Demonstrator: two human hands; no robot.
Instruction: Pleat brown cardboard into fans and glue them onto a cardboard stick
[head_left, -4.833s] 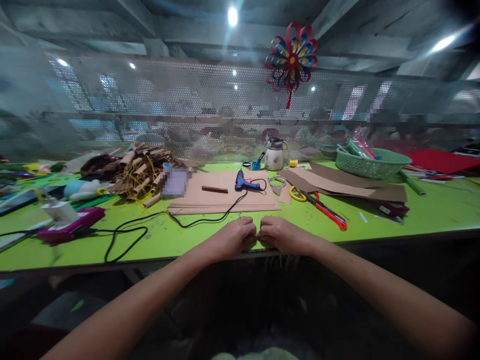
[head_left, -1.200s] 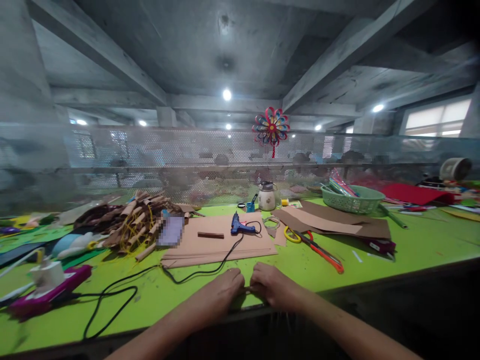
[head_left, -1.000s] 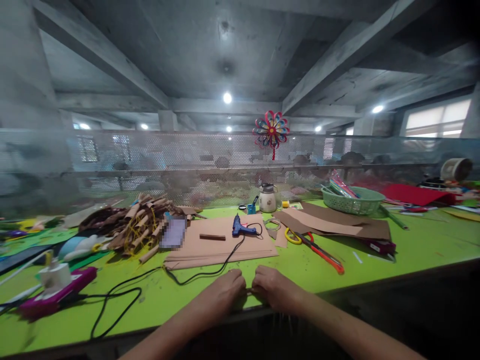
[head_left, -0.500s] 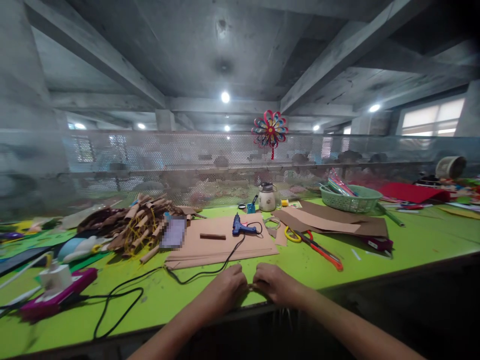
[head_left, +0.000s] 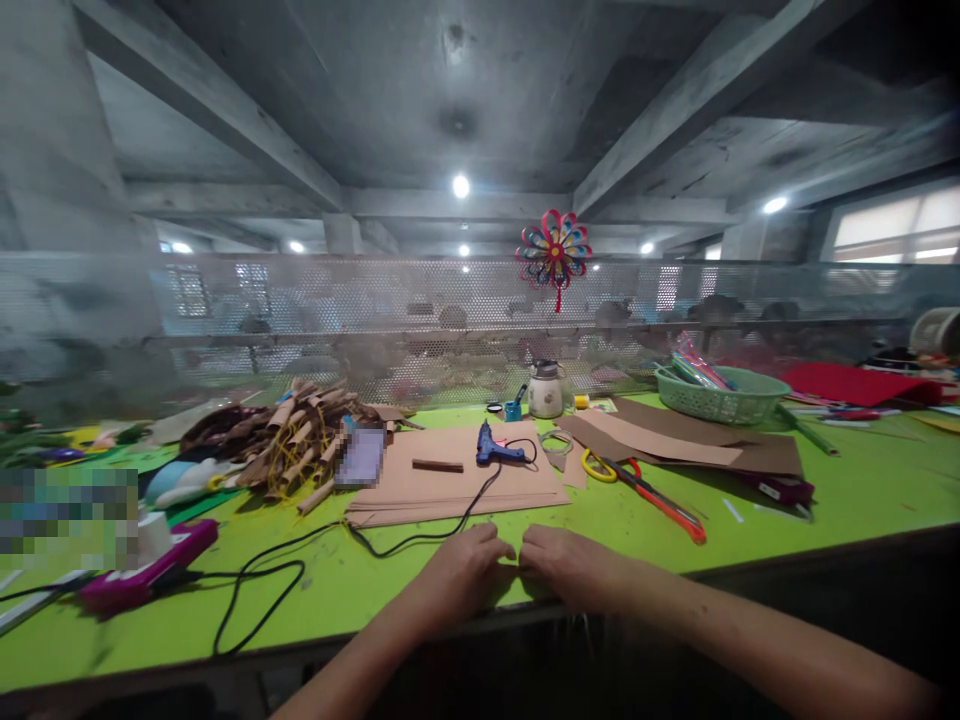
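My left hand [head_left: 474, 562] and my right hand [head_left: 562, 565] meet, almost touching, over the front edge of the green table [head_left: 390, 590]. Fingers of both hands are curled down; whatever they pinch is hidden or too small to name. Beyond them lies a stack of brown cardboard sheets [head_left: 420, 510]. A blue glue gun [head_left: 499, 450] rests on it, its black cord running left, beside a narrow brown cardboard strip [head_left: 438, 465]. To the right are scissors [head_left: 637, 488] with yellow and orange-red on them.
A purple power strip [head_left: 150, 570] lies at left with loops of black cord [head_left: 259, 572]. A pile of rolled brown pieces [head_left: 311, 440] stands behind it. Farther back are a pale jug [head_left: 546, 392], a green basket [head_left: 720, 398] and dark brown sheets [head_left: 765, 455]. A perforated screen [head_left: 360, 300] closes the back.
The view has swung slightly left, so everything sits farther right. My left fingers now reach out more toward my right hand; a small bit seen between the hands before is hard to make out.
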